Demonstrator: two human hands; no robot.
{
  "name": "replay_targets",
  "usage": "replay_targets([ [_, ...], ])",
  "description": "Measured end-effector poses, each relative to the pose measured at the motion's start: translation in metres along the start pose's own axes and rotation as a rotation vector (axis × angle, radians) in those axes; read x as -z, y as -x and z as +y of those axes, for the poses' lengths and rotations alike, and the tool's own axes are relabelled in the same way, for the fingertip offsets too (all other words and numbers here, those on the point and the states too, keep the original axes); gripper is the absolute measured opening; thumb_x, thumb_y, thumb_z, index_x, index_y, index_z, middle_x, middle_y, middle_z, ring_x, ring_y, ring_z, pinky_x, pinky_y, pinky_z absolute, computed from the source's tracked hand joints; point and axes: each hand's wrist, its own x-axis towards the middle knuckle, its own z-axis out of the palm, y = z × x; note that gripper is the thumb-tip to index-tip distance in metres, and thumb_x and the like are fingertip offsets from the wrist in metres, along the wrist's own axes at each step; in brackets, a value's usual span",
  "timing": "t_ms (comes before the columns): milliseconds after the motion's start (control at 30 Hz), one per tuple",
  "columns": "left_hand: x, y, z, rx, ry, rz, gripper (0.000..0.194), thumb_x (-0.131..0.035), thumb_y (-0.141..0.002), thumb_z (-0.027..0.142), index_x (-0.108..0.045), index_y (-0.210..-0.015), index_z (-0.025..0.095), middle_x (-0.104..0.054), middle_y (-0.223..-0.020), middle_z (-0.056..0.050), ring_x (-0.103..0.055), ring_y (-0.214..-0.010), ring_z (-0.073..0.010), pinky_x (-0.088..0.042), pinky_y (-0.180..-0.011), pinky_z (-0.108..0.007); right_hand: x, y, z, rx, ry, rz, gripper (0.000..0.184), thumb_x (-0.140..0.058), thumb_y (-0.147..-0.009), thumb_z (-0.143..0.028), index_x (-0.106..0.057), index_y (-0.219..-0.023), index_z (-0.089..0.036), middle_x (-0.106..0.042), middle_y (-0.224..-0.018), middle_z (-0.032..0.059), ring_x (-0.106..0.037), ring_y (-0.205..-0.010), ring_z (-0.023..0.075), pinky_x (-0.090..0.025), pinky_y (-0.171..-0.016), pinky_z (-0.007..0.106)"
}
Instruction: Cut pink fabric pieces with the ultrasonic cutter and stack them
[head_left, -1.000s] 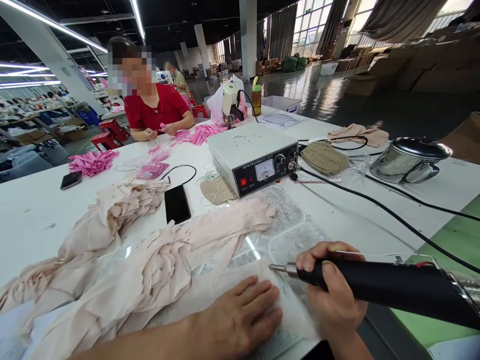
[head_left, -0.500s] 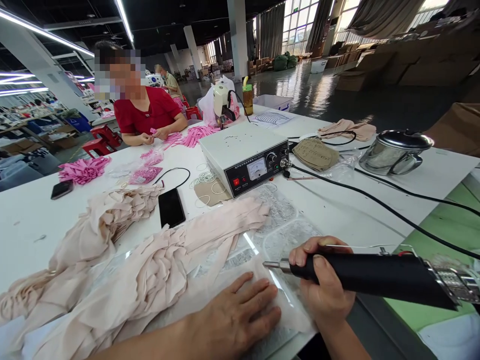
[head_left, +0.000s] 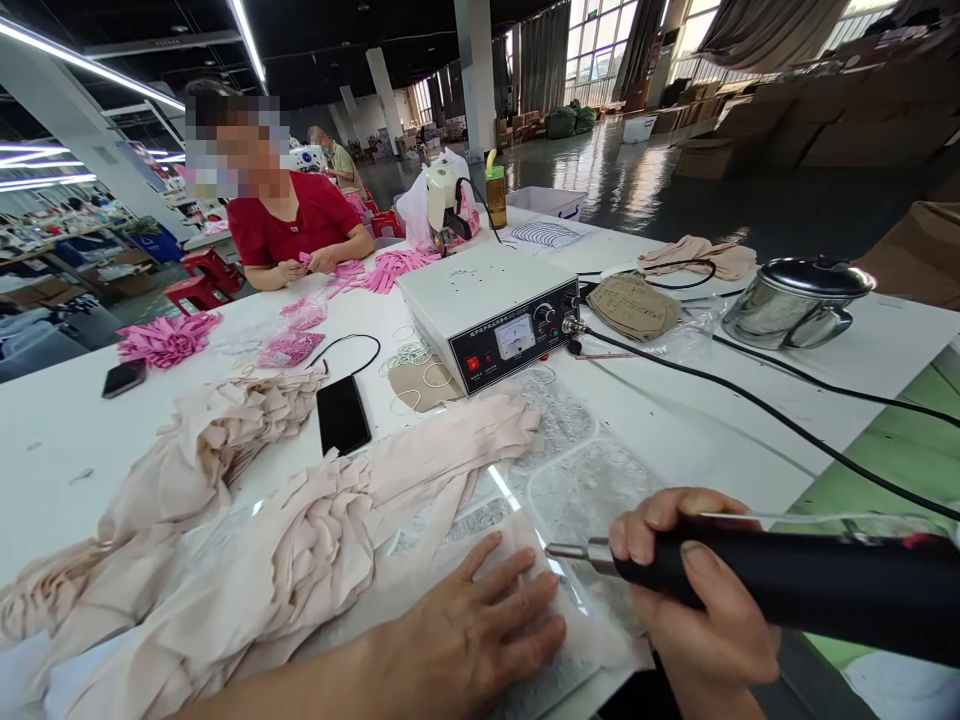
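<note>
The left hand [head_left: 465, 625] lies flat, its fingers spread and gripping nothing, resting on a thin pale cloth [head_left: 604, 640]. And there's the shift: the right hand [head_left: 697, 590], fingers wrapped firmly round a black tool [head_left: 787, 590], has slid rightward and a little toward the wearer, taking the metal tip [head_left: 577, 553] away from the cloth's upper corner. It's now just beside the spread fingers, at the right edge; whether it touches the cloth, I can't tell. To my eye, the point is off that corner and farther down the side. The cloth stays put on the clear sheet [head_left: 589, 490], near the beige cloth pile [head_left: 322, 530]. Beyond, across the worktop [head_left: 630, 400], sit the control box [head_left: 517, 340] and a phone [head_left: 343, 415].
</note>
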Motion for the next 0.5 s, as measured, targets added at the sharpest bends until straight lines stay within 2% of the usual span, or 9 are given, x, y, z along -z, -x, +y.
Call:
replay_targets([
  [167, 0.0002, -0.0007, 0.0, -0.009, -0.009, -0.009, 0.035, -0.048, -0.095, 0.027, -0.052, -0.127, 0.015, -0.047, -0.139, -0.013, -0.042, -0.128, -0.0323, -0.03, -0.108, -0.053, 0.0077, 0.0077, -0.0126, -0.058, 0.034, -0.004, 0.01, -0.062, -0.079, -0.029, -0.055, -0.083, -0.022, -0.049, -0.071, -0.0026, -0.048, -0.048, 0.0093, -0.047, -0.045, 0.027],
  [500, 0.0022, -0.0006, 0.0004, -0.012, -0.027, -0.013, 0.036, -0.048, -0.095, 0.028, -0.051, -0.128, 0.014, -0.047, -0.139, -0.011, -0.042, -0.127, -0.0325, -0.033, -0.106, -0.051, 0.0064, 0.0052, -0.0047, -0.062, 0.018, -0.059, 0.006, -0.06, -0.08, -0.025, -0.056, -0.084, -0.022, -0.05, -0.07, -0.0026, -0.051, -0.051, 0.0093, -0.05, -0.048, 0.026],
])
